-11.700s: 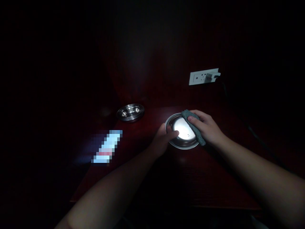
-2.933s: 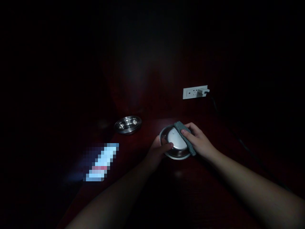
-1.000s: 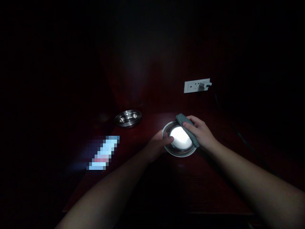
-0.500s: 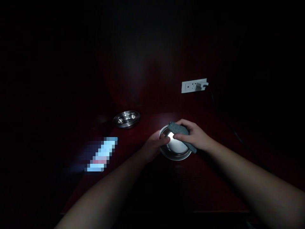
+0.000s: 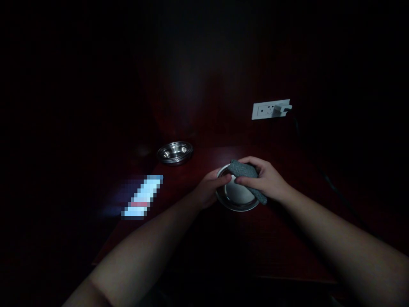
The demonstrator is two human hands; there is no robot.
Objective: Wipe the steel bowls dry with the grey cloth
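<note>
A shiny round metal bowl (image 5: 238, 194) is held between my two hands above the dark red table. My left hand (image 5: 209, 187) grips its left rim, thumb over the inside and fingers underneath. On the upper right of the bowl, my right hand (image 5: 263, 177) is closed on a grey-green cloth (image 5: 244, 169), which is folded over the rim. The thumb presses the cloth against the rim, and one end hangs at the bowl's right side. The right fingers behind the cloth are largely hidden.
Several nested metal bowls (image 5: 175, 153) stand at the back left of the table (image 5: 204, 160). A lit, pixelated screen (image 5: 142, 198) lies at the left. On the back wall is a white socket panel (image 5: 271, 109) with a plug and dark cable (image 5: 330, 183) running down the right.
My view has shifted slightly, so the table, socket and stacked bowls appear a little higher and further right. Both hands keep their hold; the bowl appears tilted slightly differently and its shine is dimmer.
</note>
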